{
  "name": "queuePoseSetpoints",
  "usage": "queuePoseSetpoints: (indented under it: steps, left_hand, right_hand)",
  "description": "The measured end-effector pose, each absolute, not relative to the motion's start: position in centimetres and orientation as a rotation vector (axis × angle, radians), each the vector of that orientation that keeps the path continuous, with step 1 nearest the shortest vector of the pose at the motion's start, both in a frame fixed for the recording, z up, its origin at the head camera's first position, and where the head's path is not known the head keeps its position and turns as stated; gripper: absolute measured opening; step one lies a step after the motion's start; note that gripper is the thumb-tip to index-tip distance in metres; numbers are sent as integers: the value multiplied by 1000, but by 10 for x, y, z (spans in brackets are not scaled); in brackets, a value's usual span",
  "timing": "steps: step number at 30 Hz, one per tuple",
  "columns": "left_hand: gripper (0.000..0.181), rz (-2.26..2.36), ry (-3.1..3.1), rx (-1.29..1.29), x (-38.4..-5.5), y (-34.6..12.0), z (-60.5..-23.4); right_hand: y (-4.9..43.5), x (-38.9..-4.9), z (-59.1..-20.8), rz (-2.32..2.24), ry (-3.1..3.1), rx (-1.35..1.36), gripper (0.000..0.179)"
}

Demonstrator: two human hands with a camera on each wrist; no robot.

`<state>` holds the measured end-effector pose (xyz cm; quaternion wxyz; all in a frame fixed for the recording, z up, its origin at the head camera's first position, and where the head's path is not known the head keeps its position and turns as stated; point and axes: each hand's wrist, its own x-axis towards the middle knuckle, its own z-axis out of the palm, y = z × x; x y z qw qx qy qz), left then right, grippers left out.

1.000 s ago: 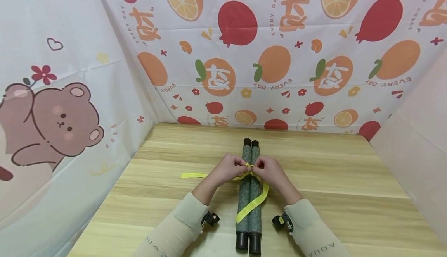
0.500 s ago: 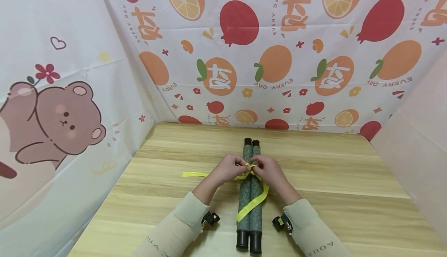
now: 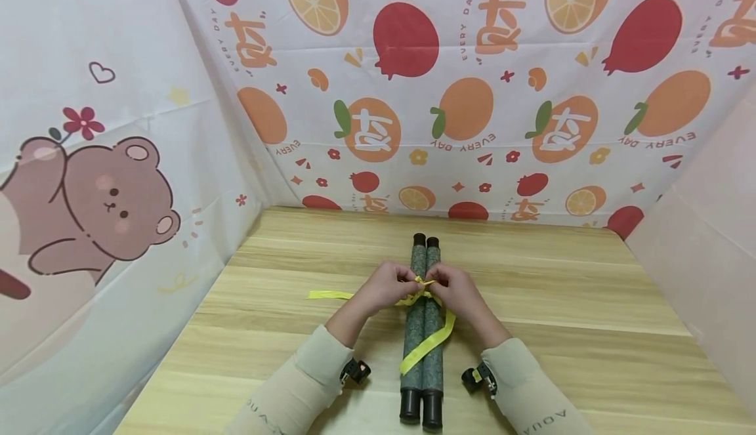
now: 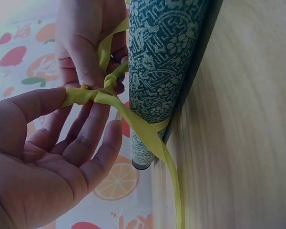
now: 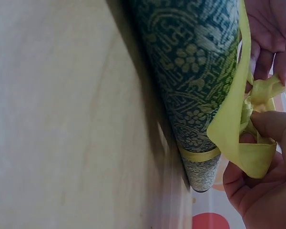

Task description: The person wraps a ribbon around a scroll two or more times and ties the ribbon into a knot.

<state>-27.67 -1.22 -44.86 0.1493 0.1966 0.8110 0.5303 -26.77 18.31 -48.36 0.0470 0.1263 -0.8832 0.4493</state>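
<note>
Two green patterned rolls with dark end knobs, looking like a rolled-up hanging scroll [image 3: 415, 330], lie side by side on the table, pointing away from me. A yellow ribbon [image 3: 430, 348] runs round them, looped and knotted on top near the middle. My left hand [image 3: 385, 288] pinches a folded piece of the ribbon [image 4: 78, 97] between thumb and finger, just left of the knot. From the other side, my right hand [image 3: 459, 292] pinches another loop of the ribbon [image 5: 255, 160] by the knot. One ribbon tail trails left; another slants across the rolls toward me.
The scroll lies on a light wood-grain table [image 3: 567, 330]. A fruit-printed cloth [image 3: 472, 48] stands at the back, and a bear-printed cloth [image 3: 112, 192] borders the left side. Small black cameras [image 3: 356, 371] sit at both wrists.
Near the knot, my right fingers have shifted slightly, and a short piece of ribbon now shows between the hands. The left hand stays nearly still; the scroll has not visibly moved.
</note>
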Motion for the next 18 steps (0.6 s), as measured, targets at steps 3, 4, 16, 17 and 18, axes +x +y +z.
queuePoseSetpoints:
  steps: [3,4,16,17,18]
  left_hand:
    - [16,1521,2328,577,-277,-13,-449]
    - [16,1524,2323,579,-277,-13,-450]
    - [17,1529,2297,624,-276,-14,-449]
    - [17,1528,2296,625,-276,-14,-449]
    - [17,1525,2297,625,-276,-14,-449]
  right_hand:
    - [182,-266,-481,1371,-2718,335,9]
    - [182,-266,-480,1369,-2726,321,8]
    - [187,-264,-480,1362,-2750,348,17]
    - [188,-264,-480,1396,-2749,344,19]
    - [189,-263,-480,1442,-2744,333,21]
